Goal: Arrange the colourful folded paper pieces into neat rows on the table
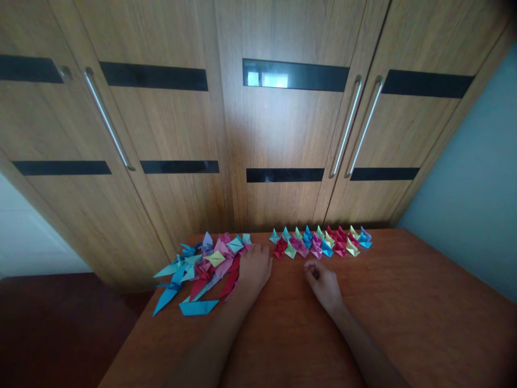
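My left hand (256, 265) rests at the right edge of a loose pile of folded paper pieces (218, 260) in blue, pink, red, yellow and pale green; its fingertips point away and whatever lies under them is hidden. My right hand (323, 281) is curled on the table, thumb and index finger bent together, with nothing visible in it. Just beyond it, small folded paper pieces (302, 249) in many colours stand in rows along the table's back edge. A flat blue folded strip (198, 307) lies at the near side of the pile.
The brown wooden table (283, 334) reaches back to a wooden wardrobe (283, 129) with long metal handles (348, 126) and dark panels. A pale blue wall (476, 199) is at the right. Dark red floor or furniture (60, 323) shows at the lower left.
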`<state>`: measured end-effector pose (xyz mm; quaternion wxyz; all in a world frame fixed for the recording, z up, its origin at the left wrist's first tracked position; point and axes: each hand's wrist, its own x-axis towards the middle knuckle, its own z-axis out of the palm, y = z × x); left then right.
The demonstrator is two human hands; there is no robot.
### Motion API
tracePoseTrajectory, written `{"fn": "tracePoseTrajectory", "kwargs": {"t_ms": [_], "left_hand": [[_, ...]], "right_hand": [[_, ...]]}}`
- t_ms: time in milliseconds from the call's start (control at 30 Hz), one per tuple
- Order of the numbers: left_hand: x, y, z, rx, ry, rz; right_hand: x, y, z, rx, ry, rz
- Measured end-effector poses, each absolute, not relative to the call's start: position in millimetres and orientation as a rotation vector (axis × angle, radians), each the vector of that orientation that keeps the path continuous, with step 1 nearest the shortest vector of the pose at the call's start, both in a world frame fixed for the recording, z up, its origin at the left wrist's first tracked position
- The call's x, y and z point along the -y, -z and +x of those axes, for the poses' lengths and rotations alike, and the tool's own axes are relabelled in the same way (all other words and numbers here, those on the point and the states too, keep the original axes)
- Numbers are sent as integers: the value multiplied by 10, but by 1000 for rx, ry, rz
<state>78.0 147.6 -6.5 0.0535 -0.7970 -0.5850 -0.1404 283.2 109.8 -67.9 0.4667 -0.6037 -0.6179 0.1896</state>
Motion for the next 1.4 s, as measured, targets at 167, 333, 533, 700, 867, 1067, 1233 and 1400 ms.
{"fn": "tracePoseTrajectory", "kwargs": {"t_ms": [167,333,533,700,867,1067,1233,1400], "left_hand": [[-1587,65,775,1798,333,-2464],[-1573,96,743,1823,264,-2468],[-1356,17,631,1808,263,-2451],[-1092,-133,404,1762,425,-2420],[-950,-152,222,1679,851,-2547],[-935,57,206,1582,1190,-2796],[-875,121,275,1485,1265,-2922],[-795,106,327,1393,1325,-3029]], "right_hand": [[-1093,674,2825,1562,-441,-1493],[-1094,679,2824,1597,-425,-1500],[-1098,716,2821,1632,-411,-1516],[-1086,702,2806,1641,-406,-1492],[-1031,600,2724,1636,-548,-1396],[-928,499,2558,1630,-986,-1164],[-876,476,2460,1602,-1012,-1129],[-845,423,2410,1687,-953,-1143]]}}
